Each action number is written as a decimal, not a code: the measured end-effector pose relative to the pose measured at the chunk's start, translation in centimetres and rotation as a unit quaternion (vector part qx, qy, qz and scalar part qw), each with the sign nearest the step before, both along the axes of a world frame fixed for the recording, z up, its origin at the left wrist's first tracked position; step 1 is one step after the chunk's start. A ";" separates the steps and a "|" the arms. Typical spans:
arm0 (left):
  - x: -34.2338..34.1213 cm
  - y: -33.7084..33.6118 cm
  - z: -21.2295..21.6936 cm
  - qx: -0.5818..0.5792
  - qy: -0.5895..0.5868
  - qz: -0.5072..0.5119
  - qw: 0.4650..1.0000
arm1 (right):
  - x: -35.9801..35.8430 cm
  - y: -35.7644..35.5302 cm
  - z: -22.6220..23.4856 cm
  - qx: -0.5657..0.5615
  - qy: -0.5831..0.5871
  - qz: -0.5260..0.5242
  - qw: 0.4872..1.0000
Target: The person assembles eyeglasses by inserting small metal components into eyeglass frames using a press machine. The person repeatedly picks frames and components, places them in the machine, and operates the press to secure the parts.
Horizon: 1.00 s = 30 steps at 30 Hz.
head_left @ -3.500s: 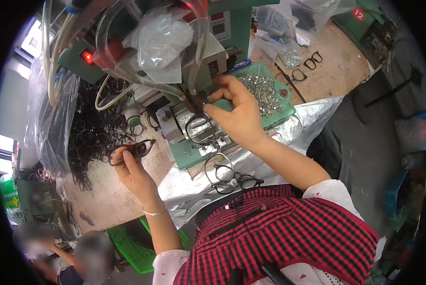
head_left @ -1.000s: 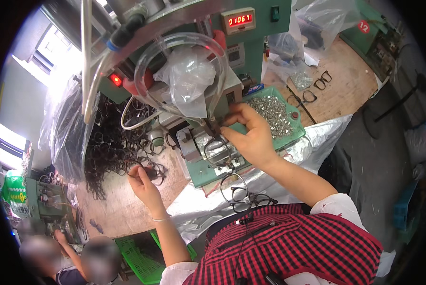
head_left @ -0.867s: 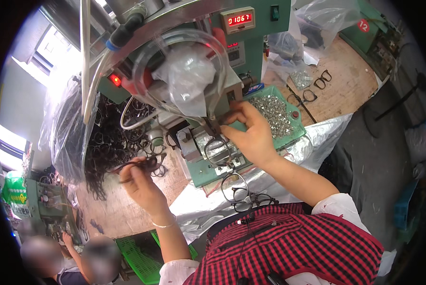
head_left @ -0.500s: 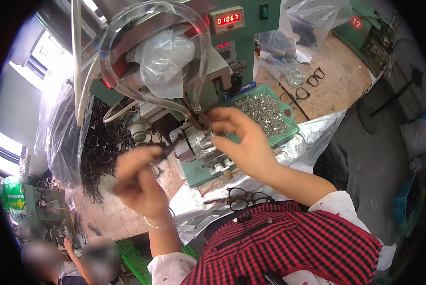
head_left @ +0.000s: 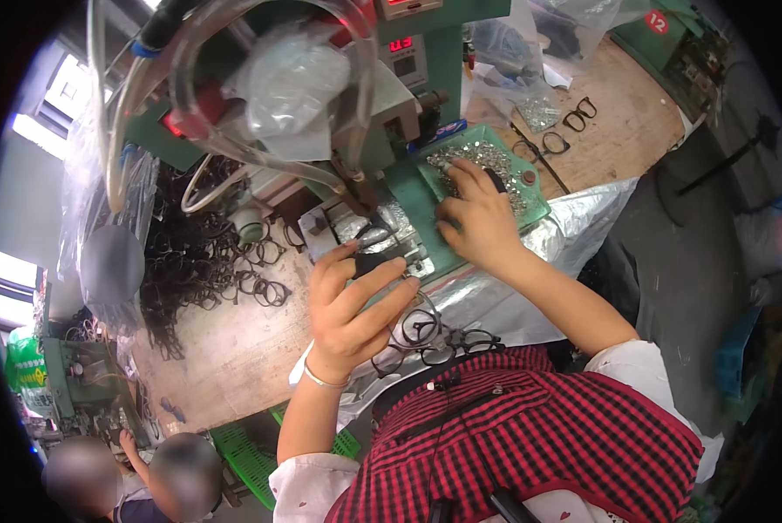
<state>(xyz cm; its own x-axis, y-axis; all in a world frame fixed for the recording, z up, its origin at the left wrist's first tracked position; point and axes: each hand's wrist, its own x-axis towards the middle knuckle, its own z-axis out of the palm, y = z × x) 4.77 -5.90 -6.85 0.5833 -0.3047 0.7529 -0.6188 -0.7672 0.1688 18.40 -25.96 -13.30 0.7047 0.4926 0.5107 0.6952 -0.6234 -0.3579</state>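
Note:
My left hand (head_left: pixel 356 305) is closed around a black eyeglass frame (head_left: pixel 420 328). It holds the frame at the front of the metal fixture (head_left: pixel 400 228), under the green machine's head. Part of the frame is hidden behind my fingers, and a round rim shows below them. My right hand (head_left: pixel 482 222) reaches over the green tray (head_left: pixel 537 209) of small shiny metal parts (head_left: pixel 487 155). Its index and middle fingertips touch the parts, with the thumb apart from them. A dark band or cover is on one finger. No part shows between its fingers.
Many dark eyeglass frames (head_left: pixel 204 253) lie heaped left of the machine. Another pair of glasses (head_left: pixel 461 346) rests by my apron, and more frames (head_left: pixel 574 120) lie on the table at the right. Clear hoses (head_left: pixel 182 105) loop before the machine. Two people sit at lower left.
My left hand has come from beside the frame heap to the fixture. My right hand has left the fixture and moved right to the parts tray. The view has shifted slightly.

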 end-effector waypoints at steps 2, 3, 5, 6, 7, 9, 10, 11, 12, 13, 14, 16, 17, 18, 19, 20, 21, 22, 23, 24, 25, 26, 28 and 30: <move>-0.2 0.1 -0.3 -0.012 -0.008 0.004 1.000 | 0.2 1.4 -0.7 -0.053 0.008 0.011 0.999; -0.3 0.0 -0.6 -0.018 -0.012 0.008 1.000 | 0.3 1.6 -0.7 -0.051 0.018 0.013 0.998; -1.8 -0.4 -1.4 -0.022 0.017 0.040 0.999 | 0.9 1.9 -1.7 -0.043 -0.010 0.012 0.999; -2.3 -0.4 -1.9 -0.023 0.015 0.062 0.998 | 1.4 2.3 -2.3 -0.033 -0.024 0.016 0.999; -3.2 0.6 -2.2 -0.004 -0.016 0.084 0.996 | 1.7 2.5 -2.3 -0.040 -0.027 0.012 0.999; -5.6 4.4 -2.7 0.034 -0.104 0.211 0.971 | 1.5 2.3 -2.0 -0.057 -0.019 0.002 0.998; -6.1 6.6 -2.1 -0.020 -0.132 0.312 0.941 | 1.5 1.8 -1.7 -0.072 -0.014 -0.003 0.997; -7.1 8.8 -1.1 -0.075 -0.140 0.411 0.898 | 1.6 1.7 -1.6 -0.076 -0.050 0.002 0.996; -7.1 10.5 0.3 -0.230 -0.178 0.405 0.867 | 1.5 1.7 -1.4 -0.038 -0.041 0.001 0.998; -8.2 13.0 1.3 -0.288 -0.182 0.446 0.828 | 1.3 1.9 -1.1 0.004 -0.034 0.007 0.999; -9.2 15.0 1.9 -0.261 -0.128 0.494 0.820 | 1.4 2.4 -0.5 0.047 -0.030 0.016 0.998; -9.9 19.0 0.8 -0.141 -0.033 0.518 0.843 | 0.9 3.2 1.4 0.115 0.062 0.019 0.991; -9.4 21.3 -1.2 -0.051 0.005 0.504 0.862 | 0.6 3.8 2.1 0.141 0.087 0.017 0.986; -8.5 23.3 -3.9 0.029 0.034 0.486 0.873 | 0.8 4.4 2.1 0.163 0.101 0.029 0.981; -7.3 24.6 -7.2 0.076 0.051 0.476 0.875 | 0.9 3.7 1.0 0.173 0.117 0.035 0.977; -5.6 25.5 -8.3 0.073 0.108 0.530 0.838 | 1.9 3.1 -0.7 0.188 0.134 0.031 0.972; -1.4 25.8 -8.7 0.090 0.163 0.562 0.806 | 3.4 1.9 -2.1 0.216 0.146 0.002 0.965; 1.1 25.8 -8.7 0.122 0.221 0.604 0.756 | 4.4 1.4 -3.5 0.249 0.174 -0.007 0.953; -2.0 27.5 -7.7 0.093 0.198 0.650 0.728 | 3.6 3.2 -3.1 0.300 0.209 -0.018 0.931; -2.9 28.4 -8.0 0.048 0.176 0.672 0.718 | 3.7 4.3 -3.0 0.311 0.210 -0.007 0.927; -3.8 27.3 -9.8 0.055 0.151 0.678 0.717 | 3.2 3.3 -3.5 0.300 0.180 0.012 0.937; -5.2 27.2 -10.7 0.064 0.124 0.682 0.718 | 3.3 2.6 -3.4 0.296 0.136 0.004 0.945; -6.4 27.8 -10.3 0.114 0.026 0.665 0.738 | 3.3 1.2 -4.0 0.310 0.121 -0.023 0.943; -7.5 29.0 -10.2 0.032 0.038 0.607 0.793 | 2.7 -0.1 -3.3 0.300 0.145 -0.046 0.942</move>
<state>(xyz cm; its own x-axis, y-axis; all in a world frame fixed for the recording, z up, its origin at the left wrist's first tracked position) -2.77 23.07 -17.05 0.5194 0.4792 0.7075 0.5921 -0.7988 0.1063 21.14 -26.10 -16.60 0.8833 0.1076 0.4564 0.4664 -0.3017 -0.8315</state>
